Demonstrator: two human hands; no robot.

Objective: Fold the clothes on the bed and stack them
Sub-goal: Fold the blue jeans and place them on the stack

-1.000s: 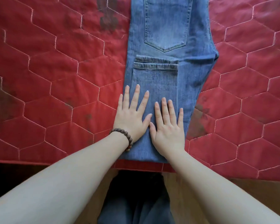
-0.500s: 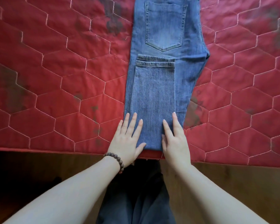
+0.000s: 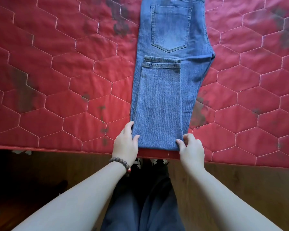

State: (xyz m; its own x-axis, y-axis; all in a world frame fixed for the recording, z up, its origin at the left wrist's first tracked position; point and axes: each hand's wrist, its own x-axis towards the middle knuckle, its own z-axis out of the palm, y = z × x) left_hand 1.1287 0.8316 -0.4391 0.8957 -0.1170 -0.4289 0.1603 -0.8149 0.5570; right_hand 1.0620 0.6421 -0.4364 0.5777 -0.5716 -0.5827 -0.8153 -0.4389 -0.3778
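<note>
A pair of blue jeans (image 3: pixel 167 84) lies lengthwise on the red quilted bed (image 3: pixel 60 84), legs folded up so the hems rest just below the back pocket. The folded edge sits near the bed's front edge. My left hand (image 3: pixel 126 142), with a bead bracelet on its wrist, grips the left corner of that fold, thumb on top and fingers curled under. My right hand (image 3: pixel 190 147) pinches the right corner in the same manner.
The bed's front edge (image 3: pixel 57 150) runs across the frame, with brown wooden floor (image 3: pixel 240 189) below it. My dark trousers (image 3: pixel 143 205) and shoes show between my arms. Dark blotches mark the quilt on both sides of the jeans.
Both hands slid back from lying flat on the denim to the near folded edge, and their fingers now curl around its two corners.
</note>
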